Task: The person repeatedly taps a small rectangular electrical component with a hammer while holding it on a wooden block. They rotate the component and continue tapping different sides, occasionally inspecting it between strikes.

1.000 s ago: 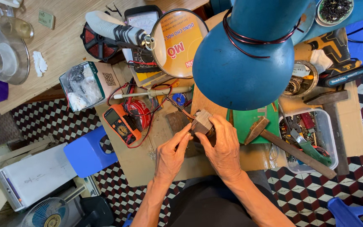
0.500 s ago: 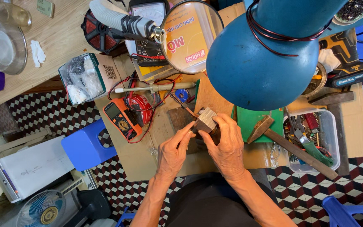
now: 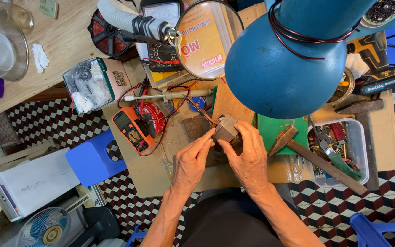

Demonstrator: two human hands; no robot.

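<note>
Shift: barely anything moves since half a second back; I see both hands still clasped on the block, the view drifting slightly.
Head view, left hand (image 3: pixel 192 161): fingers pinching the near-left corner of the small wooden block (image 3: pixel 226 128).
Head view, right hand (image 3: pixel 249 158): curled around the block's right side, thumb pressed against it.
Block: raised just above the cardboard-covered bench (image 3: pixel 158 171), under the blue lamp shade (image 3: pixel 282 68).
Doing it well: I judge steady two-sided pressure keeps the block from twisting; wrists low.
Count: one block, one orange multimeter (image 3: pixel 131 130), one magnifier lens (image 3: pixel 208 39), one hammer (image 3: pixel 316 158), two hands.
</note>
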